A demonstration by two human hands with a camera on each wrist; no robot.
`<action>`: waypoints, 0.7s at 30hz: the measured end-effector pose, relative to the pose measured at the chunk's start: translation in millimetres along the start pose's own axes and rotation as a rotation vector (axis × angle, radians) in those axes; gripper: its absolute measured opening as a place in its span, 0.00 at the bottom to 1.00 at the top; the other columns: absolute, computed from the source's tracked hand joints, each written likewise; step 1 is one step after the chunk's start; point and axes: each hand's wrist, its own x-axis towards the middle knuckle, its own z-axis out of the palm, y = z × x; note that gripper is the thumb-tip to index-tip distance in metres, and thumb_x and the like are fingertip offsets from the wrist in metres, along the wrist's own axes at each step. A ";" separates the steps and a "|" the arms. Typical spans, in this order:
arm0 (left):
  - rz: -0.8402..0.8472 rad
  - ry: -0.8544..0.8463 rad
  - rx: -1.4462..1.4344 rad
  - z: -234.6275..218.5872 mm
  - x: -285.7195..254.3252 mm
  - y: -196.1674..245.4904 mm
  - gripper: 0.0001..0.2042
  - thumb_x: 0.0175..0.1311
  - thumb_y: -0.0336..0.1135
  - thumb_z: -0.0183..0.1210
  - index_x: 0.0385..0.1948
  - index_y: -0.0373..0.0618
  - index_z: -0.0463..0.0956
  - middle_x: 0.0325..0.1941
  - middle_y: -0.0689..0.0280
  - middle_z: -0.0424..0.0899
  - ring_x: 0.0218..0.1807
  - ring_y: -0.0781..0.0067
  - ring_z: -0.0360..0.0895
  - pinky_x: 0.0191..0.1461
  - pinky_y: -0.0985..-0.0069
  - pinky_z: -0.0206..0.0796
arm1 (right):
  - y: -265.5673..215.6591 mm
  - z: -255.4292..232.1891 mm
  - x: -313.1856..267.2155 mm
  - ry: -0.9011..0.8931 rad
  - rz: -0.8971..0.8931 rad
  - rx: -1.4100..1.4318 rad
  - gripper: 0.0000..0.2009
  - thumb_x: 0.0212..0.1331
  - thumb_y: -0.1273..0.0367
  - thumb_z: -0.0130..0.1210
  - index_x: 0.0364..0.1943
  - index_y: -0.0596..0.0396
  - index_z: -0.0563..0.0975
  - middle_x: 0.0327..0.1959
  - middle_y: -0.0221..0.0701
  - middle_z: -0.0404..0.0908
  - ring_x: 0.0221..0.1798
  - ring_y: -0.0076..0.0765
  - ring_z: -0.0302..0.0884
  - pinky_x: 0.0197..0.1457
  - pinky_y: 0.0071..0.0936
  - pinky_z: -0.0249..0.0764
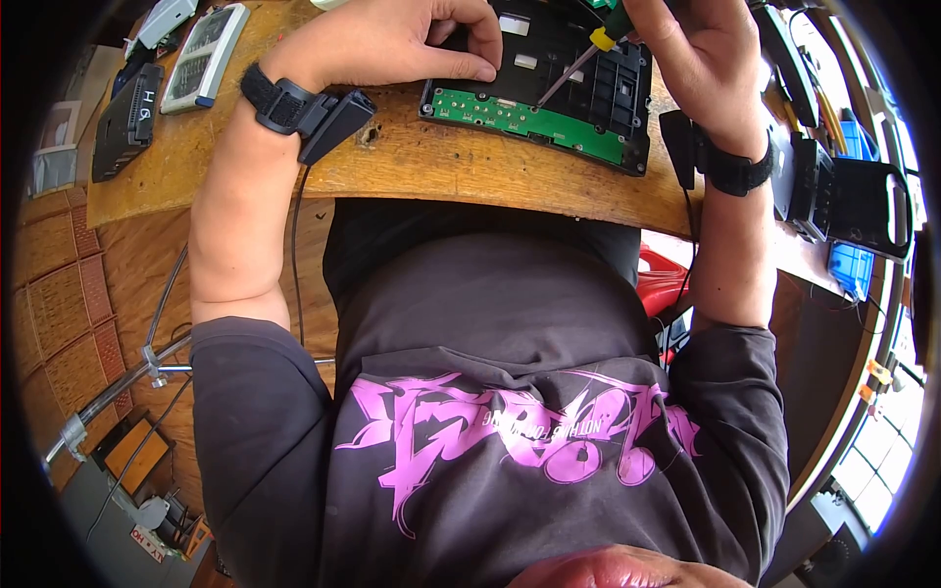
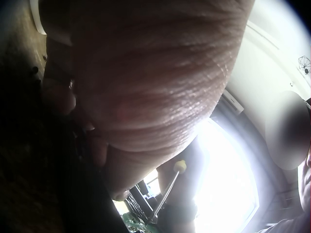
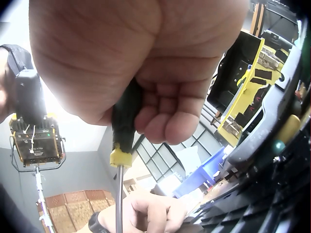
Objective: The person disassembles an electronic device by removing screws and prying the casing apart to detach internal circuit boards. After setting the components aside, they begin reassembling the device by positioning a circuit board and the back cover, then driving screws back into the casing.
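Observation:
My right hand (image 1: 711,59) grips a screwdriver (image 3: 125,121) with a dark green handle and a yellow collar. Its metal shaft slants down to a green circuit board (image 1: 578,139), the tip right at the board's upper edge. This long, narrow board lies along the near side of a black plastic housing (image 1: 630,93) with rectangular cutouts. On the housing's left part rests my left hand (image 1: 402,44), its fingers bent and its thumb tip low over the black surface. The left palm covers much of the left wrist view.
The housing lies near the front edge of a worn wooden table (image 1: 392,162). At the left are a black case (image 1: 125,127) and a white-framed box (image 1: 235,41). Blue bins (image 1: 850,269) stand at the right. Cables hang from both wrist cameras.

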 end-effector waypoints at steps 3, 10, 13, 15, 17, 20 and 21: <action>-0.017 -0.004 -0.017 0.6 0.5 0.2 0.08 0.72 0.35 0.78 0.43 0.41 0.93 0.40 0.65 0.87 0.38 0.75 0.79 0.41 0.73 0.72 | -22.3 -2.8 1.7 -0.019 0.039 -0.135 0.18 0.75 0.70 0.64 0.63 0.64 0.75 0.55 0.33 0.77 0.56 0.26 0.73 0.63 0.27 0.73; 0.013 -0.018 -0.047 0.7 1.1 -3.5 0.08 0.71 0.34 0.79 0.43 0.41 0.93 0.40 0.68 0.86 0.39 0.77 0.78 0.41 0.75 0.70 | -16.0 9.9 -5.0 0.027 0.148 0.354 0.16 0.80 0.65 0.58 0.61 0.64 0.76 0.56 0.36 0.80 0.53 0.30 0.83 0.58 0.29 0.80; 0.029 -0.031 -0.053 0.0 1.3 -6.3 0.08 0.69 0.34 0.81 0.43 0.43 0.93 0.41 0.69 0.86 0.40 0.77 0.78 0.42 0.76 0.70 | -29.8 17.7 -1.6 0.091 0.158 0.355 0.14 0.82 0.67 0.57 0.61 0.64 0.76 0.54 0.36 0.81 0.52 0.29 0.83 0.56 0.28 0.81; 0.050 -0.038 -0.049 -1.0 0.3 -7.4 0.09 0.69 0.34 0.81 0.43 0.43 0.93 0.41 0.69 0.86 0.41 0.77 0.79 0.43 0.76 0.70 | -32.9 16.3 -0.9 0.107 0.182 0.295 0.13 0.83 0.68 0.56 0.61 0.64 0.76 0.52 0.35 0.81 0.51 0.28 0.83 0.56 0.27 0.80; 0.093 -0.071 -0.064 -2.9 -0.3 -7.0 0.09 0.67 0.35 0.82 0.43 0.45 0.94 0.42 0.69 0.87 0.43 0.77 0.81 0.44 0.75 0.70 | -28.1 10.0 -2.2 0.041 0.144 0.210 0.11 0.83 0.71 0.55 0.60 0.64 0.77 0.51 0.34 0.81 0.50 0.27 0.82 0.55 0.26 0.79; 0.155 -0.080 -0.085 -1.8 0.9 -13.5 0.09 0.66 0.36 0.83 0.42 0.45 0.95 0.42 0.68 0.89 0.44 0.76 0.83 0.44 0.74 0.71 | -28.8 2.2 -1.7 -0.013 0.153 0.154 0.10 0.83 0.72 0.55 0.58 0.64 0.78 0.51 0.33 0.81 0.49 0.25 0.81 0.54 0.25 0.78; 0.156 -0.080 -0.085 -0.9 1.2 -14.4 0.09 0.66 0.36 0.83 0.42 0.45 0.95 0.42 0.68 0.89 0.44 0.76 0.83 0.44 0.74 0.71 | -31.0 3.2 -1.6 -0.012 0.153 0.153 0.10 0.83 0.72 0.55 0.58 0.64 0.78 0.51 0.33 0.81 0.49 0.25 0.81 0.54 0.25 0.78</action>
